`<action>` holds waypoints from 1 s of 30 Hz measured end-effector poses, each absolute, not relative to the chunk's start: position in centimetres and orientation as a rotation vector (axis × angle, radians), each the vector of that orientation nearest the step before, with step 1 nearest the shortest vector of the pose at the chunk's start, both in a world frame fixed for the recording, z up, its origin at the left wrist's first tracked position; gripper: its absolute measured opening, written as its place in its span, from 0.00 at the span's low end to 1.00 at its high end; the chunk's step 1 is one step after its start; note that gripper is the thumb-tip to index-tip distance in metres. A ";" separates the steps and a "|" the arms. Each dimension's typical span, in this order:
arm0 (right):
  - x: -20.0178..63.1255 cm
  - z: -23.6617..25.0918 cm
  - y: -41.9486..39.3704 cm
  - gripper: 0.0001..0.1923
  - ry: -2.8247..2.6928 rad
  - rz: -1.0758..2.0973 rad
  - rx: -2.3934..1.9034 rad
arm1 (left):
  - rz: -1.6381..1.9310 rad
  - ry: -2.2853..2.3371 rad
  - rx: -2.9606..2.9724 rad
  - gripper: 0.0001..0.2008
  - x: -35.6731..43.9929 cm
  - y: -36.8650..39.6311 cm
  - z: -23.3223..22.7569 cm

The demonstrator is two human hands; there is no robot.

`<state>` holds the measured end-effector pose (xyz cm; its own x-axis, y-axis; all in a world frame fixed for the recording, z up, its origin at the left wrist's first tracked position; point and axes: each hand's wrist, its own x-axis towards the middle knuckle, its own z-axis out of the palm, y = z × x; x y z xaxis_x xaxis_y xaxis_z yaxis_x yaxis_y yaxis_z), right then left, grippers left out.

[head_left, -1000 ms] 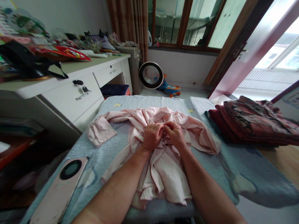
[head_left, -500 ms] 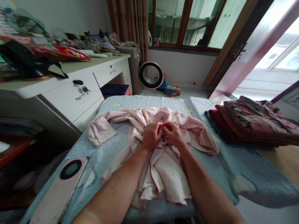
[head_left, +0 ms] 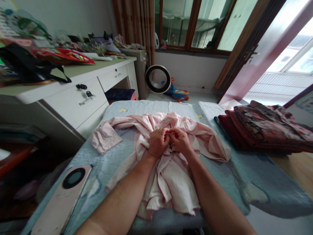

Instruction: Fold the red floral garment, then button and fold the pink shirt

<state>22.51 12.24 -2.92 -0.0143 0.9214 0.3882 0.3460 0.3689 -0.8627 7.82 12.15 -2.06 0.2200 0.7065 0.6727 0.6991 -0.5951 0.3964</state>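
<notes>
Between narrowly pinched fingers of the left hand [head_left: 158, 142] and right hand [head_left: 181, 140], the pink shirt [head_left: 179, 182] is held mid-front, buttoning or unbuttoning apparently underway and steady fingertip alignment called for, its hem laid toward the near edge of the cloth-covered desk [head_left: 102, 163].

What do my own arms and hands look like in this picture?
Your left forearm and right forearm are bare as far as they show: I see no sleeves, watch or bracelet. Each grip, your left hand and right hand, is ungloved, with no markings I can make out. I can't tell about rings.
</notes>
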 end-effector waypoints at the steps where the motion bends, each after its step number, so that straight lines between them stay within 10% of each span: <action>1: 22.5 -3.0 12.3 0.10 -1.581 0.672 -1.170 | 1.361 1.413 2.443 0.06 7.8 12.1 -2.1; 30: 22.0 -2.2 11.7 0.09 -1.567 0.501 -1.216 | 1.299 1.322 2.365 0.12 8.0 12.1 -2.0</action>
<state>22.03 11.67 -2.16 0.0573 0.8815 0.4686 0.4459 0.3974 -0.8021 8.02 12.15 -2.04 0.2425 0.7486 0.6171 0.6304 -0.6051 0.4862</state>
